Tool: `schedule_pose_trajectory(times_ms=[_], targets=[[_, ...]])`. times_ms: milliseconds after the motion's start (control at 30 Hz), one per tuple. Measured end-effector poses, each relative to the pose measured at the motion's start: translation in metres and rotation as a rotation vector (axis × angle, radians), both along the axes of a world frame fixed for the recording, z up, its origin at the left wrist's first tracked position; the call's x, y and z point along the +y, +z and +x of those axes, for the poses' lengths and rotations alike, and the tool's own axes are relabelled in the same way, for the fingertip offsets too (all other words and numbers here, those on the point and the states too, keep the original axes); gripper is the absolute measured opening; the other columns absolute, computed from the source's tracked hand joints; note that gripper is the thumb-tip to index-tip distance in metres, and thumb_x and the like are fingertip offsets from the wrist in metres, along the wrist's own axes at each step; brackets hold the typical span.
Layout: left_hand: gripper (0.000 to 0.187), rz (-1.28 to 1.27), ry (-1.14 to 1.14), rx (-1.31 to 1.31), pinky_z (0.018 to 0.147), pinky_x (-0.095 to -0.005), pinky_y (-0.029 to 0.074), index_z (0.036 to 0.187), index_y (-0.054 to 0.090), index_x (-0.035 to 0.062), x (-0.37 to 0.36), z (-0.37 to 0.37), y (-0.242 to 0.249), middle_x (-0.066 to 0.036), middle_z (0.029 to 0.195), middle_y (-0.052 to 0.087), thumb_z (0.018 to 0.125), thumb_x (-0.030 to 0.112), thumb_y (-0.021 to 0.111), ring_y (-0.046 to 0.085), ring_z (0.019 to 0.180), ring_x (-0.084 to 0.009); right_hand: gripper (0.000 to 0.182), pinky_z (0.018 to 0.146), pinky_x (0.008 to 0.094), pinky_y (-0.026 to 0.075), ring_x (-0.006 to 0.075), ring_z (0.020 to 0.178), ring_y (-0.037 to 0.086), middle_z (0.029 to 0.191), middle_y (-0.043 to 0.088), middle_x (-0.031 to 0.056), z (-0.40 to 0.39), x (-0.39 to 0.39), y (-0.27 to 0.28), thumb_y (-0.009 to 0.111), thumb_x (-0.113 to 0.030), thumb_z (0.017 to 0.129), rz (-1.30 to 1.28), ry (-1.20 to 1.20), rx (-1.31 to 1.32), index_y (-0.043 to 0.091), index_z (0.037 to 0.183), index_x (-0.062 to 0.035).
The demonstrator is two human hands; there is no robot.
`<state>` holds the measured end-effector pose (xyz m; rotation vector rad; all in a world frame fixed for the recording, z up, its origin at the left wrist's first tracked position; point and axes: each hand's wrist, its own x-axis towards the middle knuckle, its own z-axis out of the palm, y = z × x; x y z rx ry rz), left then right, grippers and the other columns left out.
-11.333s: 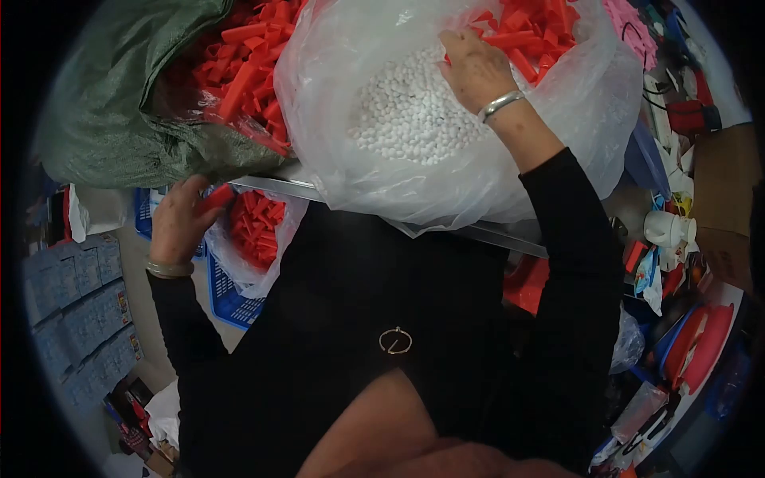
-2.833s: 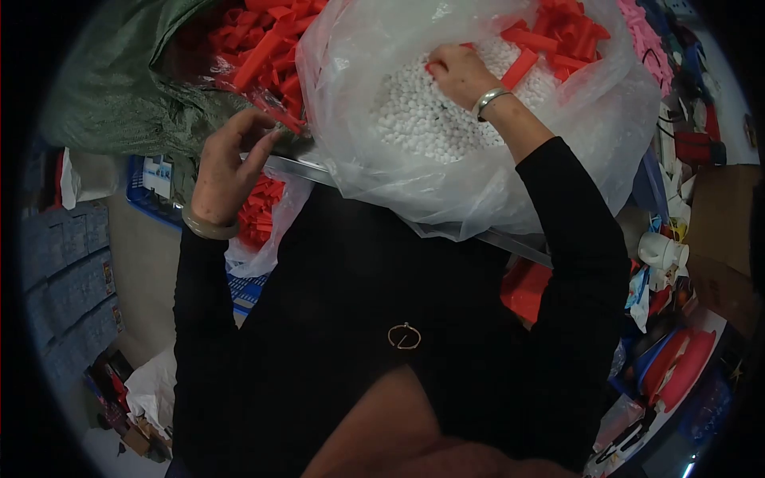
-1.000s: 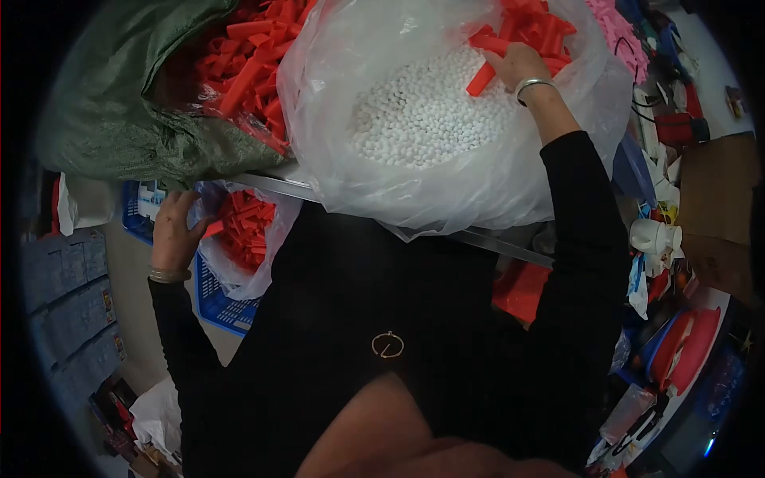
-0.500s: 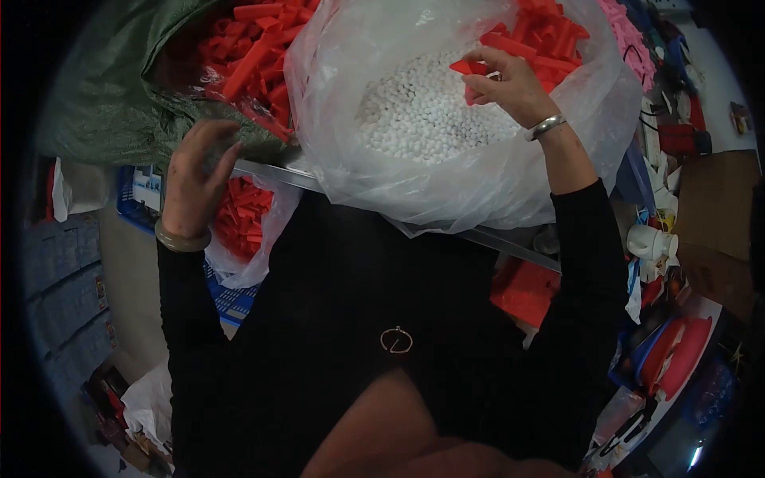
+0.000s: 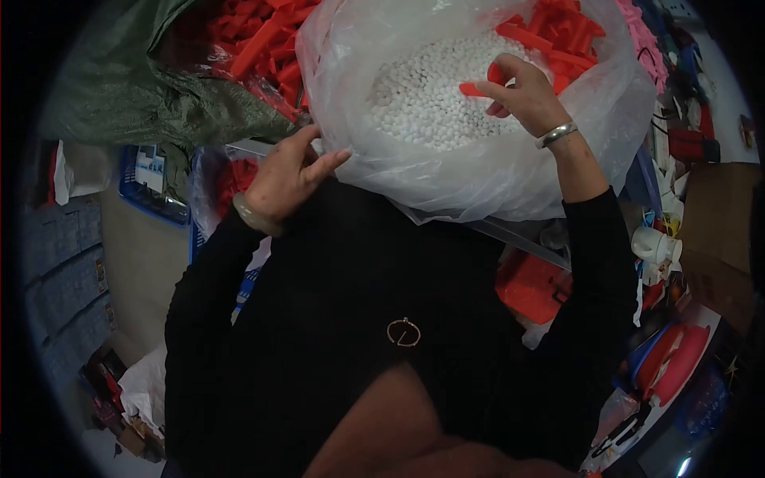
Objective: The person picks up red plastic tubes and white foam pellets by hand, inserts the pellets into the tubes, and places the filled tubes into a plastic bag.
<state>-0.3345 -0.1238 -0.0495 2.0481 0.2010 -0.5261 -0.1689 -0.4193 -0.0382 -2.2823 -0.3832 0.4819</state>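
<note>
A big clear plastic bag (image 5: 478, 171) lies in front of me, holding small white beads (image 5: 430, 99) and red plastic sticks (image 5: 558, 36). My right hand (image 5: 522, 92) is inside the bag above the beads and pinches one red stick (image 5: 478, 88) between its fingers. With fingers apart, my left hand (image 5: 291, 171) rests against the bag's near left edge and holds nothing that I can see. Both wrists wear bracelets.
A green woven sack (image 5: 151, 88) at the upper left holds more red sticks (image 5: 259, 44). Below it are a blue crate (image 5: 155, 191) and a smaller clear bag of red pieces (image 5: 231, 179). Clutter, a white cup (image 5: 657, 243) and cardboard (image 5: 725, 239) fill the right side.
My left hand has moved right from the sack's edge to the clear bag's near edge. My right hand stays in the bag, still holding a red stick.
</note>
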Motion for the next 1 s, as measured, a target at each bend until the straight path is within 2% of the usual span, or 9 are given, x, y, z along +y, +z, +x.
schedule_pose_trajectory(times_ms=[33,100,233,300,533,700,833,900,1000], targets=[[0.046,0.001,0.006,0.002,0.069,-0.0318,0.052,0.117,0.056,-0.0017,-0.01,0.001,-0.007,-0.017,0.101,0.065,0.088,0.032,0.067,0.065,0.086,-0.0207,0.035,0.056,0.0305,0.054,0.0185,0.062,0.064,0.078,0.063,0.0141,-0.002,-0.002,-0.003,0.074,-0.027,0.081,0.001,0.006,0.002,0.056,0.089,0.0019],[0.062,-0.393,0.265,-0.087,0.079,-0.0354,0.053,0.129,0.046,-0.0026,-0.028,0.008,-0.019,-0.018,0.114,0.061,0.086,0.035,0.069,0.063,0.098,-0.0245,0.032,0.056,0.0312,0.05,0.0173,0.058,0.06,0.071,0.062,0.0119,-0.004,-0.005,-0.007,0.073,-0.029,0.081,-0.14,0.098,-0.314,0.059,0.081,0.0001],[0.064,-0.553,0.43,-0.035,0.087,-0.0384,0.05,0.134,0.041,-0.0032,-0.046,0.032,-0.033,-0.018,0.122,0.056,0.086,0.029,0.069,0.059,0.107,-0.0281,0.033,0.056,0.0312,0.047,0.0174,0.057,0.057,0.066,0.062,0.0106,-0.012,-0.008,0.001,0.073,-0.031,0.08,-0.178,0.097,-0.382,0.062,0.073,-0.0004],[0.058,-0.627,0.539,0.062,0.092,-0.0399,0.048,0.133,0.041,-0.0052,-0.051,0.041,-0.033,-0.018,0.12,0.057,0.086,0.02,0.064,0.058,0.108,-0.0275,0.033,0.054,0.0301,0.045,0.0173,0.055,0.055,0.062,0.061,0.01,-0.009,-0.017,-0.003,0.073,-0.031,0.08,-0.006,-0.029,-0.281,0.065,0.072,0.0002],[0.042,-0.791,0.43,0.036,0.093,-0.0418,0.047,0.123,0.046,-0.0088,-0.078,0.099,0.016,-0.018,0.115,0.057,0.087,0.01,0.053,0.058,0.104,-0.0289,0.032,0.053,0.0296,0.042,0.014,0.053,0.051,0.059,0.058,0.0068,-0.021,-0.054,-0.003,0.072,-0.027,0.081,0.056,-0.247,-0.22,0.065,0.073,0.003],[0.031,-0.8,0.383,0.003,0.094,-0.0392,0.047,0.112,0.052,-0.0087,-0.098,0.136,0.064,-0.017,0.11,0.059,0.088,0.012,0.052,0.06,0.1,-0.0259,0.026,0.054,0.0241,0.046,0.0099,0.054,0.053,0.066,0.06,0.0051,-0.032,-0.07,0.008,0.067,-0.021,0.086,0.284,-0.367,-0.086,0.063,0.084,0.0052],[0.034,-0.831,0.237,0.084,0.092,-0.0372,0.049,0.116,0.052,-0.0069,-0.068,0.127,0.053,-0.014,0.113,0.06,0.088,0.014,0.052,0.06,0.102,-0.023,0.023,0.055,0.0229,0.048,0.0091,0.055,0.055,0.07,0.061,0.0049,-0.038,-0.076,0.012,0.063,-0.018,0.088,0.433,-0.356,0.003,0.063,0.09,0.0049],[0.045,-0.804,0.258,0.098,0.089,-0.0363,0.052,0.125,0.051,-0.0013,-0.058,0.1,0.031,-0.013,0.112,0.063,0.09,0.027,0.058,0.063,0.1,-0.0241,0.02,0.056,0.0268,0.049,0.0143,0.056,0.058,0.068,0.062,0.009,-0.04,-0.073,0.018,0.061,-0.015,0.087,0.405,-0.324,-0.047,0.062,0.088,0.0048],[0.042,-0.663,0.309,0.073,0.09,-0.0345,0.049,0.125,0.05,-0.0037,-0.06,0.057,0.018,-0.011,0.115,0.061,0.088,0.016,0.058,0.061,0.101,-0.0206,0.017,0.059,0.0329,0.051,0.0238,0.059,0.062,0.069,0.064,0.0162,-0.034,-0.063,0.021,0.061,-0.013,0.084,0.184,-0.246,-0.307,0.061,0.087,0.0034]])
